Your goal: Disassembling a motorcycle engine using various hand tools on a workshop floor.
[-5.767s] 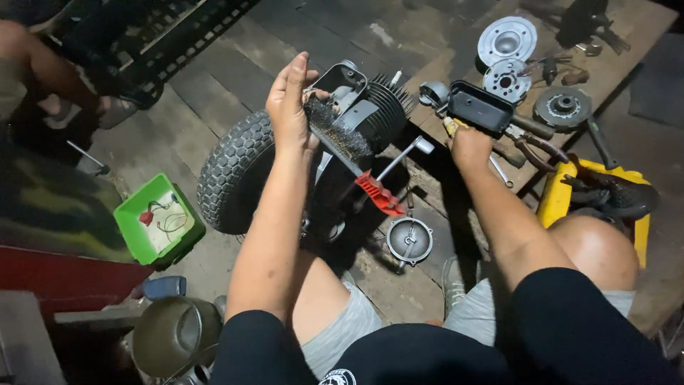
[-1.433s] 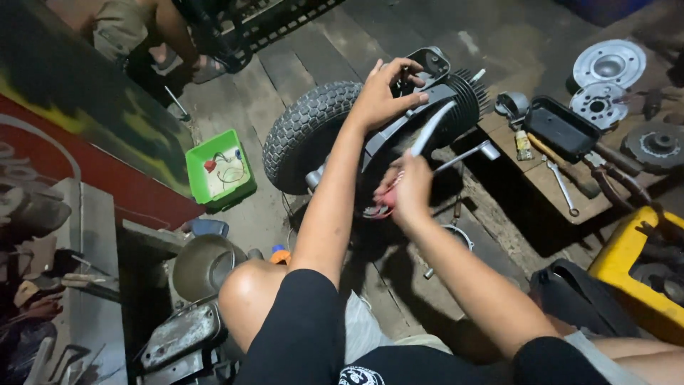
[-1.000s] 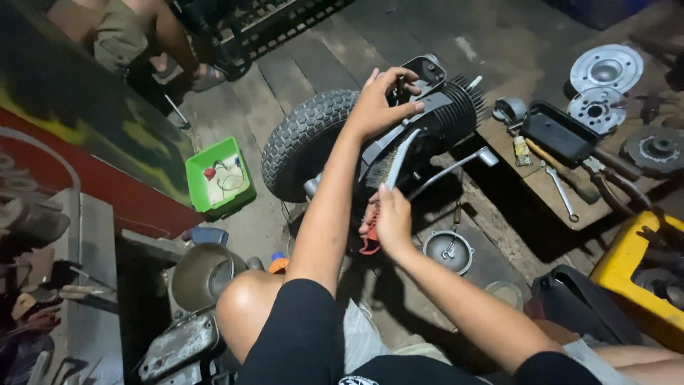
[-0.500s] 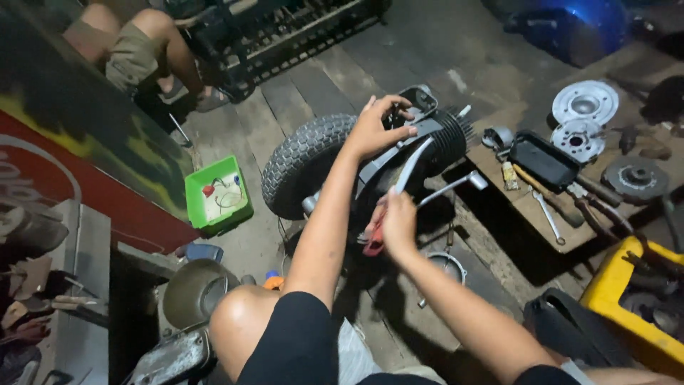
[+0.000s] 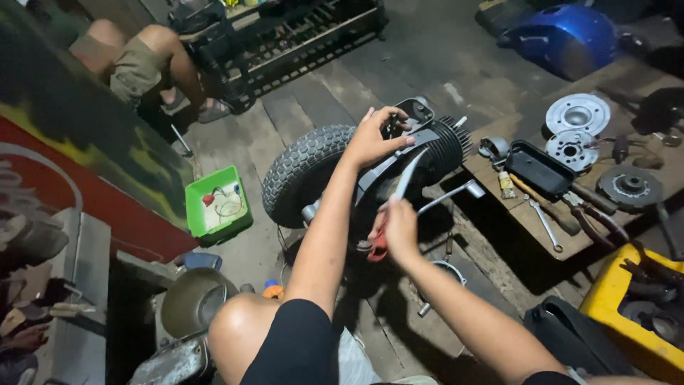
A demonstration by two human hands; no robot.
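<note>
A small engine block [image 5: 434, 153] with cooling fins lies on the floor, a knobby black tyre [image 5: 303, 171] fixed at its left end. My left hand [image 5: 374, 135] rests on top of the engine casing and grips it. My right hand [image 5: 399, 228] is lower, in front of the engine, closed around the red handles of a pair of pliers [image 5: 388, 214]. The pliers' long silver jaws point up toward the casing. A bent metal lever [image 5: 452, 196] sticks out of the engine to the right of my right hand.
A green tray [image 5: 217, 207] with wires sits left of the tyre. A wooden board at right carries a black tray [image 5: 545, 167], a wrench [image 5: 545, 221], round metal plates [image 5: 577, 114] and discs. A yellow crate [image 5: 634, 306] is at lower right. Another person's legs [image 5: 142, 64] are at upper left.
My right hand has dropped from the tools at the right and picked up the red-handled pliers, bringing them to the front of the engine. My left hand stays on the casing.
</note>
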